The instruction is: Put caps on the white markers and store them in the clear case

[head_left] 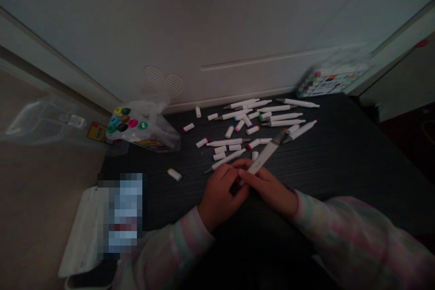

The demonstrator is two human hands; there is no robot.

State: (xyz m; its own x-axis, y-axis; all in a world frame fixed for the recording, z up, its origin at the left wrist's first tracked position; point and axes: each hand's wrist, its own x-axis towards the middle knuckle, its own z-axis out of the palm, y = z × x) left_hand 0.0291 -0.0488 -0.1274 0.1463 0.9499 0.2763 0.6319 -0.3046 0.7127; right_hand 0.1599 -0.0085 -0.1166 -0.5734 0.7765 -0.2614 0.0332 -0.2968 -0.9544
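A white marker [263, 158] with a grey end slants up and away to the right, gripped near its lower end by my right hand [273, 188]. My left hand [220, 195] is closed, its thumb and fingers curled in at that lower end. Whatever the left fingers pinch there is hidden. Just beyond both hands lie several loose white markers [229, 142] with grey ends. Scattered among them are several short white caps with coloured ends, including a yellow-ended cap [174, 174] off to the left and a red-ended cap [202, 142].
A clear plastic case [166, 138] with several coloured marker tops stands at the table's left, its lid [44, 120] beside it. Another marker set [335, 80] stands at the back right. A white panel [238, 31] rises behind the dark table [340, 158]. A blurred-out screen [124, 213] is at lower left.
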